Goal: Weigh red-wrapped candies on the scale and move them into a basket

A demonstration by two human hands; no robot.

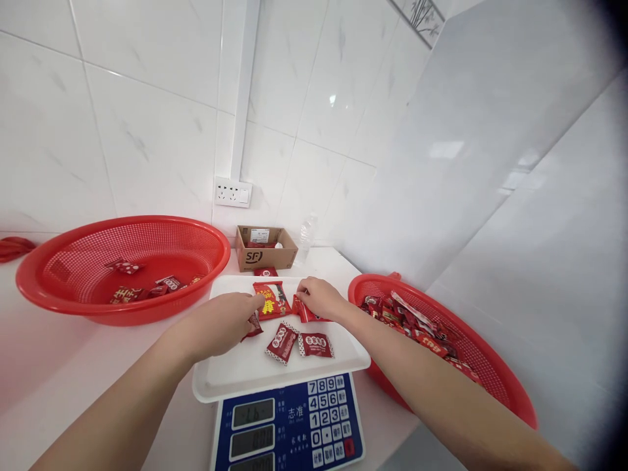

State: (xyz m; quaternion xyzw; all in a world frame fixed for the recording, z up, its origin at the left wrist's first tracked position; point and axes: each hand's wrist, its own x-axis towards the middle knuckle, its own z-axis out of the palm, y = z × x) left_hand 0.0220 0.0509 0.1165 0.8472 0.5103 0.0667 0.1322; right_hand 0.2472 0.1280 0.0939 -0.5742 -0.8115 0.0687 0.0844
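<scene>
A white tray rests on a blue electronic scale and carries several red snack packets. My left hand lies over the tray's left side, fingers closed on a small red packet. My right hand is at the tray's middle, fingers pinched on another red packet. A larger red and yellow packet lies between the hands. Two small packets, one and the other, lie nearer the tray's front.
A big red basket at the left holds a few packets. A second red basket at the right holds several more. A small cardboard box and a clear bottle stand by the tiled wall, below a socket.
</scene>
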